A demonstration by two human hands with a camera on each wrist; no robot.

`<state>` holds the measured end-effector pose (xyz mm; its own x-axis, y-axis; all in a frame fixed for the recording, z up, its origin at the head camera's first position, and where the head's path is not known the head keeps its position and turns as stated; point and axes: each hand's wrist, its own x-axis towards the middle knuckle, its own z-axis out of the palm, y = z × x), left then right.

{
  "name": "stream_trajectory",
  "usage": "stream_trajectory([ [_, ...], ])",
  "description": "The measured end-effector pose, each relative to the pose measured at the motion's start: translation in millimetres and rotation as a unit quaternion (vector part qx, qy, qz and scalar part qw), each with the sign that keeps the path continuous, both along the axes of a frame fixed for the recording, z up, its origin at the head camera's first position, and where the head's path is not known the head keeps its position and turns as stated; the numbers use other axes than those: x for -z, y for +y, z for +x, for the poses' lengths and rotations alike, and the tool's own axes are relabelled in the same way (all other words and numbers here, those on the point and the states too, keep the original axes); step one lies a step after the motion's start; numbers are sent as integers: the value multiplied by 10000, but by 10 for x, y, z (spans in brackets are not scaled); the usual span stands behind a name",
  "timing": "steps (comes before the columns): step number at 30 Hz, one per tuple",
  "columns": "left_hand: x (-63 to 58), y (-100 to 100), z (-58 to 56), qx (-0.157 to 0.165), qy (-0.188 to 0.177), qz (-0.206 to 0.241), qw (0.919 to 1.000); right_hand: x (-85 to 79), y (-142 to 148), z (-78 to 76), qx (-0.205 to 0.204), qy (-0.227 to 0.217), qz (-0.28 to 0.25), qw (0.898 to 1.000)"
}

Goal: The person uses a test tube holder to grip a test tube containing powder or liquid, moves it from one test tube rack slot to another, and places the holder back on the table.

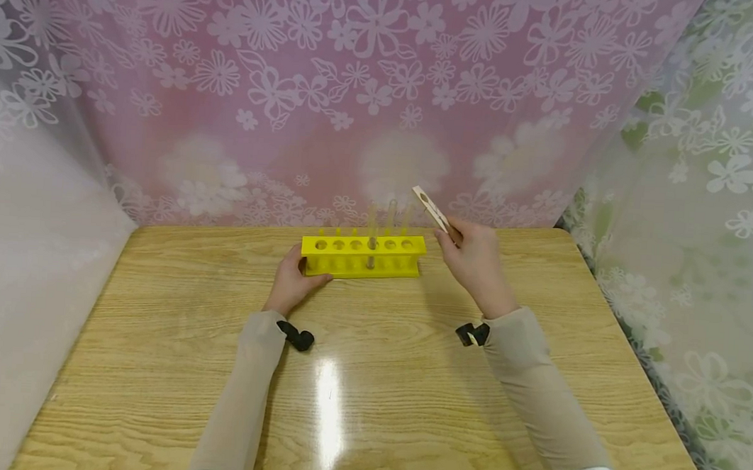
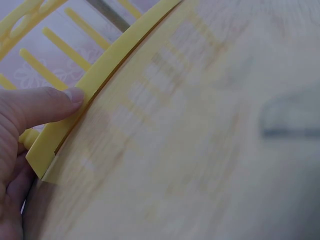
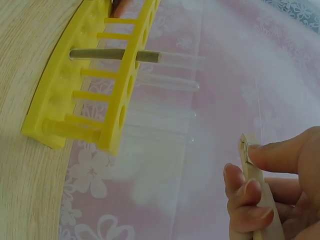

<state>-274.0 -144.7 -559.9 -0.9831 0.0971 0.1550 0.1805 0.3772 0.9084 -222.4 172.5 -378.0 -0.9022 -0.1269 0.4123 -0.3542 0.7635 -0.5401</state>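
Observation:
A yellow test tube rack (image 1: 363, 246) stands near the table's far edge. My left hand (image 1: 289, 285) grips its left end, thumb on the front of the base in the left wrist view. One upright test tube (image 3: 100, 53), partly filled with dark greyish liquid, sits in a hole right of the rack's middle. Clear, empty-looking tubes (image 3: 175, 84) are upside down on pegs along the back. Right of the rack and above the table, my right hand (image 1: 474, 261) holds a wooden test tube holder (image 1: 430, 208) between thumb and fingers. The holder's jaws have no tube between them.
The wood-grain table (image 1: 394, 378) extends toward me and to both sides. A pink flowered curtain (image 1: 331, 119) hangs just behind its far edge, with pale curtains left and right. Small black devices (image 1: 297, 336) are strapped at both wrists.

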Motion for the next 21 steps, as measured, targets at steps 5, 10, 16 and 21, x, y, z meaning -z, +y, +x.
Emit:
stream_trajectory([
  [5, -7, -1, 6, 12, -1, 34, 10000, 12, 66, -1, 286, 81, -143, 9995],
  [10, -10, -9, 2, 25, -28, 59, 10000, 59, 139, -16, 528, 157, -133, 9984],
  [16, -16, -5, 3, 14, -66, 67, 10000, 126, 210, -22, 746, 171, -126, 9970],
  [21, -5, -9, -5, 34, -44, 62, 10000, 173, 256, -36, 855, 234, -167, 9959],
])
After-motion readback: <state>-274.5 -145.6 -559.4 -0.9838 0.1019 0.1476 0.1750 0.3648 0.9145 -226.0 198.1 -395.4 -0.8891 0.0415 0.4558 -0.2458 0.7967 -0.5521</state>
